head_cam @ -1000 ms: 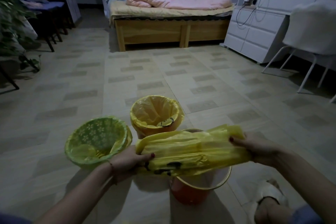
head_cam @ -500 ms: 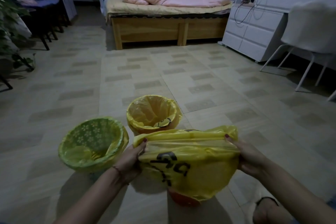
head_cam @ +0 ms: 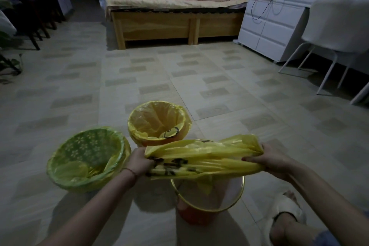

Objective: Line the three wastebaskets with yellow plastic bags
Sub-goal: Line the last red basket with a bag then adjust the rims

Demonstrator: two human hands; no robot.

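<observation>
Three wastebaskets are sitting on the tiled floor (head_cam: 60, 94) in a loose cluster, and two of them are already wearing liners: the green flower-patterned wastebasket (head_cam: 87, 158) on the left and the orange wastebasket (head_cam: 158, 123) a bit further back both have yellow plastic folded over their rims. The third wastebasket (head_cam: 209, 203), the nearest one with the gold-looking rim, is still sitting bare. The person is holding a yellow plastic bag (head_cam: 203, 159) stretched sideways right above it, all bunched into a long crumpled strip with some black print showing near the left end, and a bit of it is dangling down into the basket's mouth. The left hand (head_cam: 139, 161) is curling its fingers around the bag's left end, and the right hand (head_cam: 269, 159) is gripping the right end the same way, so both are clamping plastic. A foot in a white slipper (head_cam: 287, 211) is planted just right of the bare basket. Further back, a wooden bed (head_cam: 175, 14) with a pink quilt is standing against the wall, with a white dresser (head_cam: 267, 32) and a white chair (head_cam: 337, 26) off to the right.
</observation>
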